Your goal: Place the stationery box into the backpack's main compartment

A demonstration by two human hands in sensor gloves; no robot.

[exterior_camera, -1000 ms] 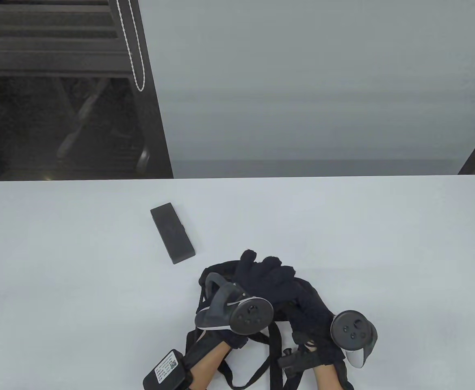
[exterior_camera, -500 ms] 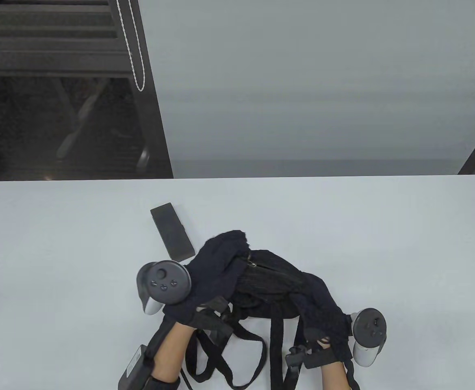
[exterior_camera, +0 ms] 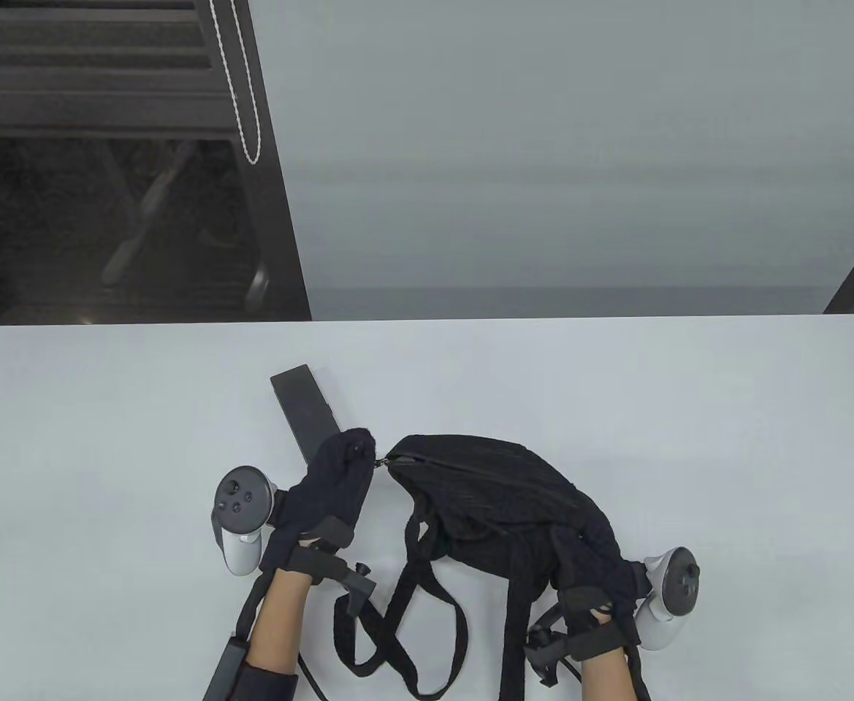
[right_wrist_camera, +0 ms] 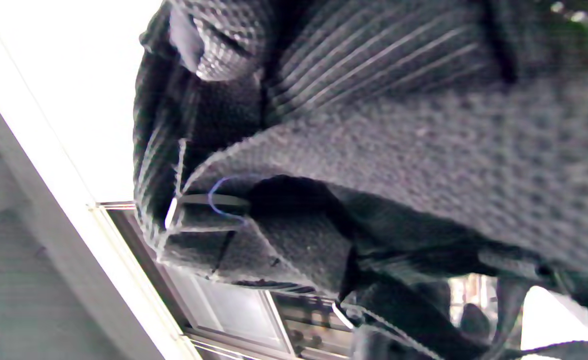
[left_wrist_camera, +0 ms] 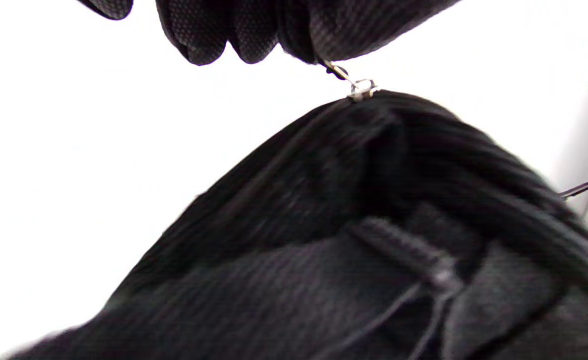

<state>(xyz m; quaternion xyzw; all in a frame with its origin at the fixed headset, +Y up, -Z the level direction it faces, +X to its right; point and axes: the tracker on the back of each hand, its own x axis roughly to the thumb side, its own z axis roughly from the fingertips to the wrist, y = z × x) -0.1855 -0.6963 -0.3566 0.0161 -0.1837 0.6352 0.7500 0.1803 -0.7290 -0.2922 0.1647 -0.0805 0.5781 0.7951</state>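
The black stationery box (exterior_camera: pixel 301 405) lies flat on the white table (exterior_camera: pixel 105 438), left of the backpack; its near end is hidden behind my left hand. The black ribbed backpack (exterior_camera: pixel 492 489) lies slumped at the table's middle front. My left hand (exterior_camera: pixel 359 447) pinches the metal zipper pull (exterior_camera: pixel 380 460) at the backpack's left tip; in the left wrist view the pull (left_wrist_camera: pixel 346 76) hangs from my fingertips (left_wrist_camera: pixel 319 35) above the backpack (left_wrist_camera: pixel 324 225). My right hand (exterior_camera: pixel 584 555) grips the backpack's right end; ribbed fabric (right_wrist_camera: pixel 374 50) fills the right wrist view.
The backpack's straps (exterior_camera: pixel 427 628) trail in loops toward the table's front edge between my wrists. The table's far edge (exterior_camera: pixel 427 320) runs in front of a grey wall panel, with a dark floor area at the left.
My left hand has moved left from the backpack's top to its left tip, holding the zipper pull. The backpack has spread out flatter. My right hand has shifted slightly right and nearer.
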